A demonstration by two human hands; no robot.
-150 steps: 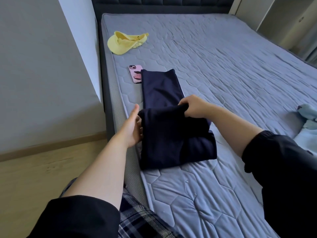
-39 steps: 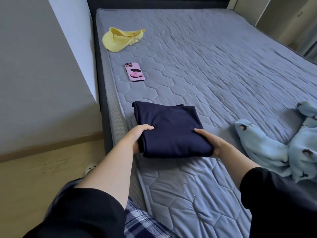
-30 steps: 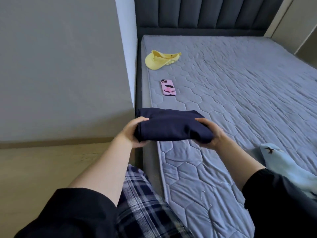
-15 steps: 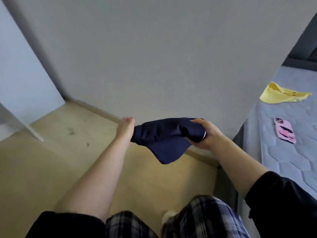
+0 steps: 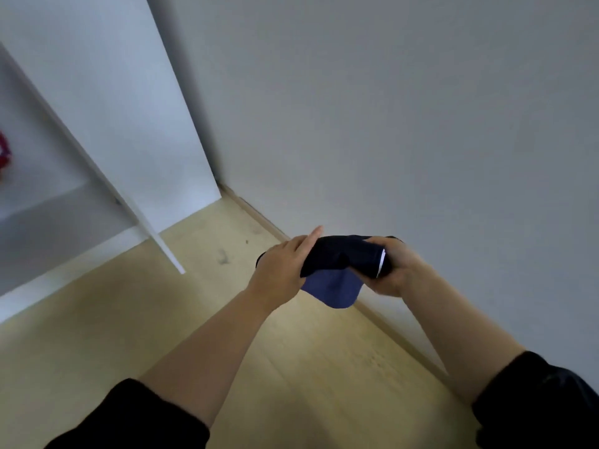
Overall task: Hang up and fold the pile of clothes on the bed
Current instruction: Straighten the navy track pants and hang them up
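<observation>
Carried clear of the bed, which has left the view, the folded navy cloth garment is now in mid-air between both hands. It is above the pale wooden floor and near the foot of the grey wall, touching neither. One loose corner droops from the underside and looks lighter in tone; the fold otherwise appears intact.

Right hand: fingers curled beneath the bundle, thumb on top. This is a firm clamp, judged to bear most of the weight.

Left hand: laid against the opposite end, fingers straight and close together, pressing inward rather than gripping. This is judged a support to stop the layers sliding apart in transit. Its thumb is not visible.

A white cupboard stands at the left with an open compartment. A blurred red item sits above its shelf, at the frame edge.

Assessment: stowing step under way; the cupboard is the probable destination.
</observation>
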